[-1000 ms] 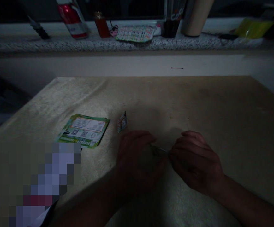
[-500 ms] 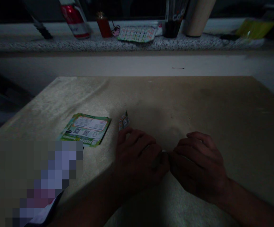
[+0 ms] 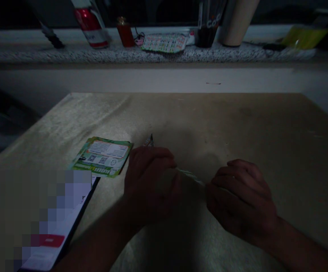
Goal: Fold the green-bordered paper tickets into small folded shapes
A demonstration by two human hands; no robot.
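A thin pale strip [image 3: 191,175] stretches between my two hands; its ends disappear into the fingers, and the dim light hides its exact kind. My left hand [image 3: 151,185] is closed around the strip's left end, with the fingers curled and somewhat blurred. On the other side my right hand [image 3: 240,198] pinches the right end, its fingers bent and pressed together. Just beyond the left knuckles a small printed wrapper piece [image 3: 149,141] sticks up, mostly covered by that hand. Left of it lie several green printed packets [image 3: 103,155], stacked flat on the table.
A tablet or phone with a lit screen [image 3: 47,241], partly pixelated, lies at the lower left of the table [image 3: 237,117]. Along the granite sill [image 3: 96,56] stand a red-and-white bottle [image 3: 90,28], a small red bottle [image 3: 125,33], a dark glass [image 3: 207,30] and a beige cylinder [image 3: 237,24].
My left hand has moved left and slightly up, away from the right hand. The gap between them has widened, showing the pale strip. The wrapper piece is more covered now.
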